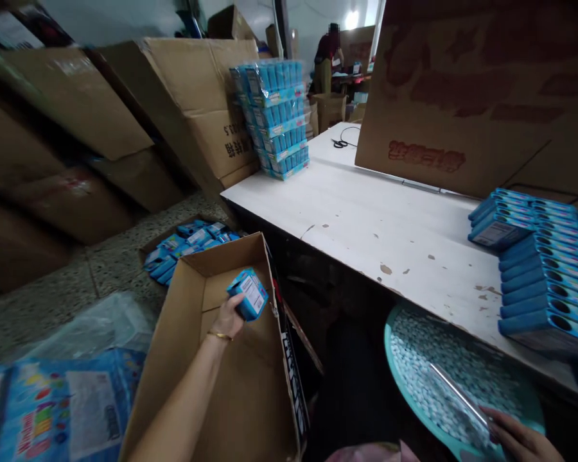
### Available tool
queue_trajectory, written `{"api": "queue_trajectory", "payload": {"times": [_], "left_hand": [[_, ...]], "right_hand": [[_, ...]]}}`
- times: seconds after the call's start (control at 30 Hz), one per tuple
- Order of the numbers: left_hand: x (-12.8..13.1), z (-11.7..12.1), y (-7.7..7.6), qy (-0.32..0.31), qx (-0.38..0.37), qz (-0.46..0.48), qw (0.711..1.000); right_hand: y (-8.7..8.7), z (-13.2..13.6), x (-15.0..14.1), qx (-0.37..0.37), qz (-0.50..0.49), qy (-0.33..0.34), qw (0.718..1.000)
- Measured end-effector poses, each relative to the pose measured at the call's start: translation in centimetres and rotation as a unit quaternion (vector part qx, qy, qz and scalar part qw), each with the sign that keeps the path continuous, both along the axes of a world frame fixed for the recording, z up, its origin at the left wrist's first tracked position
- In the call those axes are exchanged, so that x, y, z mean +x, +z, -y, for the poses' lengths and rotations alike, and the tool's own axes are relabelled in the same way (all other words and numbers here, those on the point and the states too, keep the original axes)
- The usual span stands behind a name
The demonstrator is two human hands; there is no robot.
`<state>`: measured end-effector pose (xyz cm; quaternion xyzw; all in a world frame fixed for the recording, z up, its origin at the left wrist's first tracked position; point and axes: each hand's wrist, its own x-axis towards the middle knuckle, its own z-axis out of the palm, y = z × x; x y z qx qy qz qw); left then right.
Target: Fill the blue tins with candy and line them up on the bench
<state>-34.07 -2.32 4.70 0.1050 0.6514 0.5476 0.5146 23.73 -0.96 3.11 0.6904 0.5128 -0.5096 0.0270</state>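
My left hand (pixel 228 319), with a gold bracelet at the wrist, is closed around a small blue printed carton (pixel 248 294). A white label on the carton faces up. Hand and carton are inside the upper part of an open cardboard box (pixel 173 359), whose visible floor is bare. At the lower right, my right hand (pixel 517 436) grips the end of a long shiny metal tool (pixel 460 393); its exact kind is unclear. The tool lies over a turquoise basin (pixel 390 346) full of small whitish pieces (pixel 443 343).
A white table (pixel 347 212) with chipped paint carries stacked blue cartons (pixel 549 276), a wrapped carton stack (pixel 274 119), scissors (pixel 340 144) and a large cardboard sheet (pixel 462 96). Blue packets (pixel 187 247) and a blue bag (pixel 67 404) lie left. A person (pixel 325 58) stands behind.
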Motion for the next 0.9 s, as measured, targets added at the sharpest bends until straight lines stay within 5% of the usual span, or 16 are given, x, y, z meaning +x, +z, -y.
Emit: {"api": "queue_trajectory", "payload": {"times": [0.1, 0.2, 0.3, 0.43, 0.57, 0.73, 0.9], "left_hand": [[5.6, -0.3, 5.4, -0.034, 0.083, 0.153, 0.984], [12.1, -1.1, 6.7, -0.087, 0.03, 0.192, 0.977], [19.1, -2.4, 4.5, -0.136, -0.065, 0.193, 0.97], [28.2, -4.3, 0.0, -0.224, -0.097, 0.26, 0.934], [34.6, -5.2, -3.6, -0.234, -0.126, 0.244, 0.933], [38.7, -4.8, -5.9, -0.218, -0.152, 0.223, 0.938], [38.9, -4.9, -4.6, -0.243, -0.134, 0.237, 0.931]], "right_hand": [[0.4, 0.2, -0.6, 0.048, -0.007, 0.046, 0.998], [1.6, 0.7, -0.7, 0.07, 0.006, 0.128, 0.989], [3.1, 0.5, 0.8, 0.1, 0.171, 0.179, 0.964], [4.8, -0.3, 2.8, 0.134, 0.313, 0.253, 0.905], [3.2, -0.9, 1.4, 0.125, 0.32, 0.255, 0.904], [-1.6, -1.5, -3.3, 0.096, 0.239, 0.135, 0.957], [-3.6, -2.3, -3.9, 0.072, 0.182, 0.065, 0.979]]}}
